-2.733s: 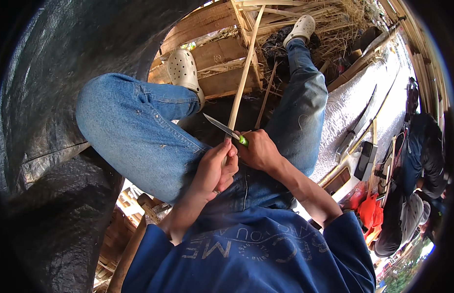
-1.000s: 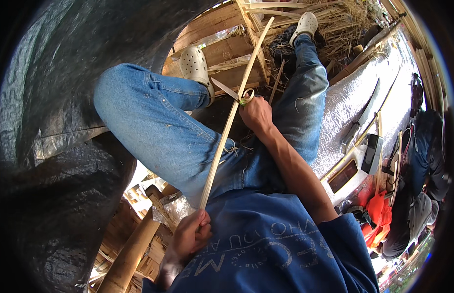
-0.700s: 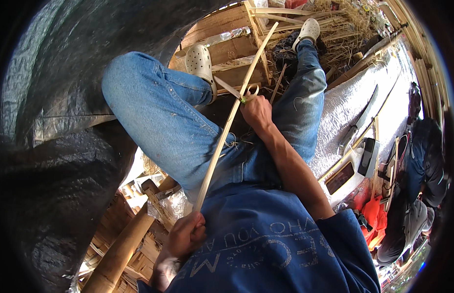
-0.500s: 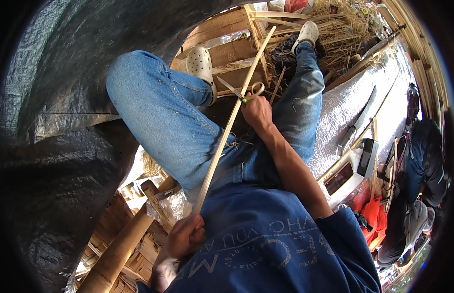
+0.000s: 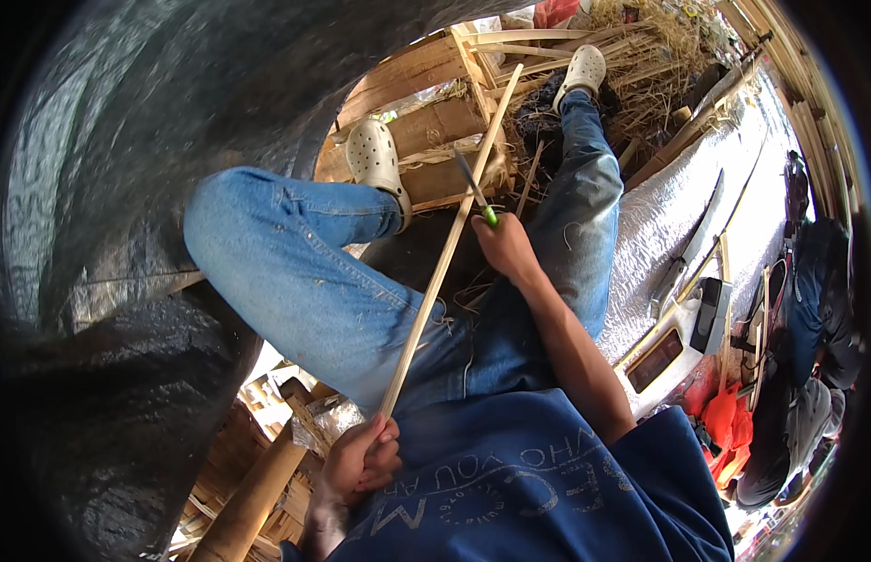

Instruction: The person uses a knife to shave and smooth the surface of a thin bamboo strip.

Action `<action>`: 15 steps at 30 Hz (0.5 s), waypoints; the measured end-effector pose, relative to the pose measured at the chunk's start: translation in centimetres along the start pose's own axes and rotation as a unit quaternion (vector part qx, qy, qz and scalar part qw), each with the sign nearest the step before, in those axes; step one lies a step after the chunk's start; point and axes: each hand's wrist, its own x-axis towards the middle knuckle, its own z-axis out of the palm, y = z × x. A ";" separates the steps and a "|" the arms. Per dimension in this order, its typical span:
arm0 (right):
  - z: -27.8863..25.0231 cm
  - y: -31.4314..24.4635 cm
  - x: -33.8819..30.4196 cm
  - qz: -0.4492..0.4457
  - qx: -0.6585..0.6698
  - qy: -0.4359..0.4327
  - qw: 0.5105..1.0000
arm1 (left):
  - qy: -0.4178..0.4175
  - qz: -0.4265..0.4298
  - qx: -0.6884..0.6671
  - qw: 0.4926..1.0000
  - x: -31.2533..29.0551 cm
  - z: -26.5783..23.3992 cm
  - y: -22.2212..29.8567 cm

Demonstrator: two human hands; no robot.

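My left hand [image 5: 361, 459], low in front of my shirt, is closed around the near end of a long, pale bamboo strip [image 5: 432, 298]. The strip slants away over my jeans, its far end in the air near the wooden crate. Scissors [image 5: 489, 215] with a green part at the handle are gripped in my right hand [image 5: 507, 245], between my knees. Their blade points up and left and meets the strip in the picture; whether it touches cannot be told. My fingers hide most of the handle.
Beside my shoe is a wooden crate [image 5: 443, 129]; straw and strips [image 5: 632, 80] lie beyond. To the right, a long knife [image 5: 684, 253] and a dark phone-like device [image 5: 710, 314] rest on silvery sheeting [image 5: 660, 211]. A bamboo pole [image 5: 258, 496] is at lower left, black tarpaulin [image 5: 98, 403] farther left.
The scissors have turned, so their pale handle loop no longer shows, and my right hand sits slightly lower in the picture. My bent knee has shifted left and down.
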 end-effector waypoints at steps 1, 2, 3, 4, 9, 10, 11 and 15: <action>0.1 -0.3 -0.5 -0.032 -0.030 0.023 0.999 | -0.015 -0.002 -0.006 1.000 0.6 0.3 0.6; 0.1 -0.6 -1.1 -0.062 -0.060 0.046 0.995 | -0.014 -0.006 -0.001 1.000 1.3 0.8 1.4; -0.1 -1.2 -1.8 -0.083 -0.080 0.016 0.993 | -0.037 0.001 -0.011 0.999 2.2 1.3 2.1; 0.1 -0.9 -2.1 -0.103 -0.103 -0.003 0.989 | -0.061 0.007 -0.020 0.998 3.1 1.9 2.7; 0.0 -0.3 -4.2 -0.172 -0.129 -0.040 0.976 | -0.103 0.029 -0.045 0.993 7.4 4.0 5.6; -0.1 -0.6 -4.7 -0.168 -0.126 -0.041 0.977 | -0.101 0.025 -0.044 0.994 8.1 4.5 6.2; -0.4 -1.1 -5.4 -0.183 -0.119 -0.043 0.975 | -0.088 0.038 -0.029 0.995 8.8 5.2 6.7; -0.8 -2.4 -7.5 -0.181 -0.105 -0.068 0.975 | -0.043 0.098 0.068 0.992 10.5 6.6 7.0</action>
